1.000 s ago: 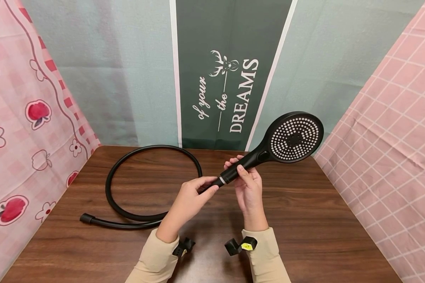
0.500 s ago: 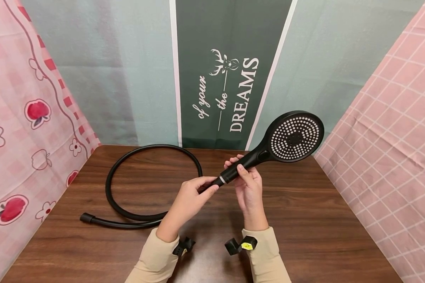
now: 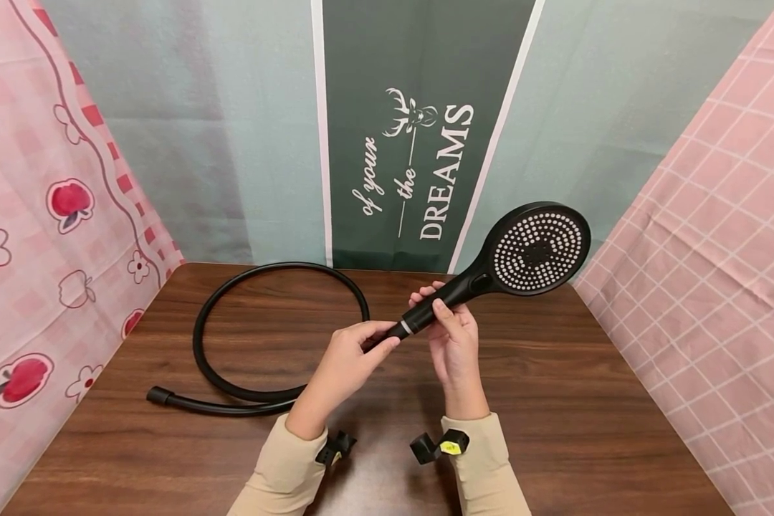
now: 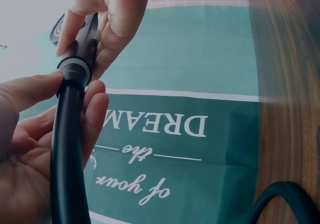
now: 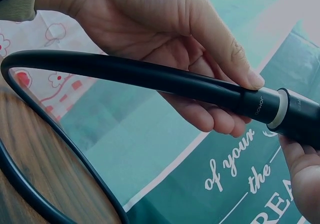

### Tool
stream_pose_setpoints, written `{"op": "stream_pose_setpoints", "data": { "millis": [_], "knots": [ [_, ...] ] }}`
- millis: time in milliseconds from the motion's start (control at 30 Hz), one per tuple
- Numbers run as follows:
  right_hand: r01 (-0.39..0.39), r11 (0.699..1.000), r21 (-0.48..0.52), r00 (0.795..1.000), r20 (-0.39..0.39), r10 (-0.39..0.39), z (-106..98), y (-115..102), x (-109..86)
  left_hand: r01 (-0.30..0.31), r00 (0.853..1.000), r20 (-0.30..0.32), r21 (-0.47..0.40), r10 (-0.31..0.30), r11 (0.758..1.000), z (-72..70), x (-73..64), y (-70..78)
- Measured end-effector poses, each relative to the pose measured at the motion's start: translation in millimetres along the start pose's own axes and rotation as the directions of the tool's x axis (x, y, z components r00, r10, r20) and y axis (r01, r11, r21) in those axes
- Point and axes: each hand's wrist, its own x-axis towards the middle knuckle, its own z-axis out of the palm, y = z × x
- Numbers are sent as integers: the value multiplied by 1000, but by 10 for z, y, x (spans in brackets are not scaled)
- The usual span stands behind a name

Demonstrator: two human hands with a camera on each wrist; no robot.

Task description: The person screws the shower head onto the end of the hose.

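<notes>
My right hand (image 3: 453,340) grips the handle of a black handheld shower head (image 3: 535,251), thumb on top. The round spray face, dotted with white nozzles, tilts up toward the right. My left hand (image 3: 348,358) pinches the end connector of a black shower hose (image 4: 69,149) between thumb and fingers. That connector meets the bottom of the handle, and a pale ring shows at the joint in all three views. Small lettering marks the connector (image 5: 260,106) in the right wrist view. Both things are held up above the table.
On the brown wooden table (image 3: 555,401) the hose loops out to the left, its other end fitting (image 3: 159,396) lying near the left side. A grey-green printed cloth (image 3: 264,143) hangs behind. Pink cloths (image 3: 709,258) flank both sides.
</notes>
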Motion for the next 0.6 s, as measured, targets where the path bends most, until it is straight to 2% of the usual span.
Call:
{"op": "stream_pose_setpoints", "data": {
  "millis": [600],
  "knots": [
    [1,1000,2,1000,9,-1,-1,2,3,-11,1000,-23,24,12,1000,3,-5,7]
  ]
}}
